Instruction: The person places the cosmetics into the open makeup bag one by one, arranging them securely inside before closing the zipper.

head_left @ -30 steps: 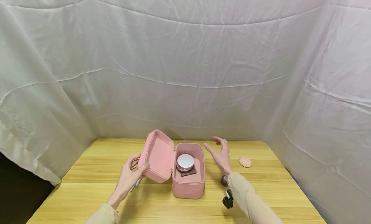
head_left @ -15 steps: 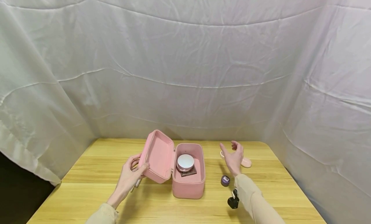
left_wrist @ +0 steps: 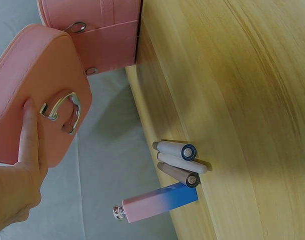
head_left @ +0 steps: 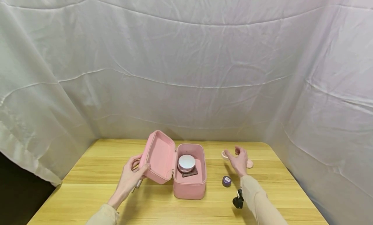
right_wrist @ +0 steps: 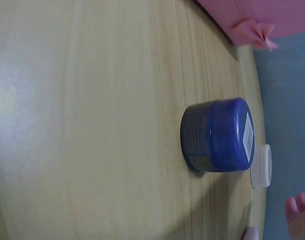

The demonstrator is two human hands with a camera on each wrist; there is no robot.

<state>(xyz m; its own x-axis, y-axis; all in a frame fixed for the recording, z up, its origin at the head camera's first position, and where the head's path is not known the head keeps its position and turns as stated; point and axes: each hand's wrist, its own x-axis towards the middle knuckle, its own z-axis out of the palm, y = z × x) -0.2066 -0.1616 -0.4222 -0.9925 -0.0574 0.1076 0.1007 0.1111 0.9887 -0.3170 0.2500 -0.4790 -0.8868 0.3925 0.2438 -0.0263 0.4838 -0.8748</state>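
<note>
Head view: the left grip (head_left: 132, 173) is pinching the lid (head_left: 158, 157) of a pink case (head_left: 189, 191), its thumb pressing at the rim. The right grip (head_left: 239, 162) is holding nothing, thumb and fingers curving apart near a white round container (head_left: 224, 155) and a pale pink oval piece (head_left: 250, 163). Between both grips, the case is standing on the worktop (head_left: 87, 173). Inside, a white-topped compact (head_left: 186, 162) is resting on a flat brown item (head_left: 191, 173). A purple jar (head_left: 226, 181) is sitting right of the case. In the left wrist view, three slender tubes (left_wrist: 180, 163) are lying just beside a pink-and-blue container (left_wrist: 157, 203).
</note>
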